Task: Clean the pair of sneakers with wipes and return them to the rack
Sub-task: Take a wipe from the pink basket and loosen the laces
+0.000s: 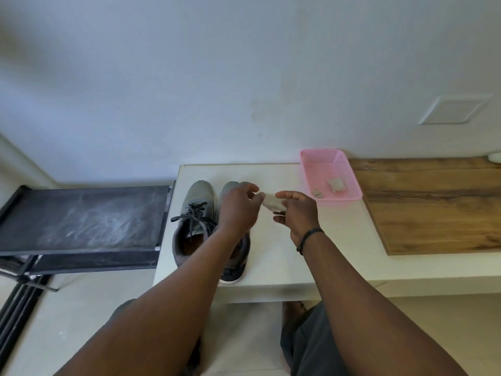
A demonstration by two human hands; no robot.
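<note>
Both your left hand [238, 206] and right hand [296, 210] pinch the wipe [272, 203]. Sneakers [198, 213] lie just left, toes far; left hand is nearer.

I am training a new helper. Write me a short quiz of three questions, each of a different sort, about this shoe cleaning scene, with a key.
1. True or false: both grey sneakers stand on the white table, not on the black rack.
2. Multiple choice: where do crumpled used wipes lie? A) on the rack B) in the pink basket C) inside a sneaker
3. Fill in: the left hand and the right hand both hold one white ____ between them.

Key: 1 true; 2 B; 3 wipe
</note>
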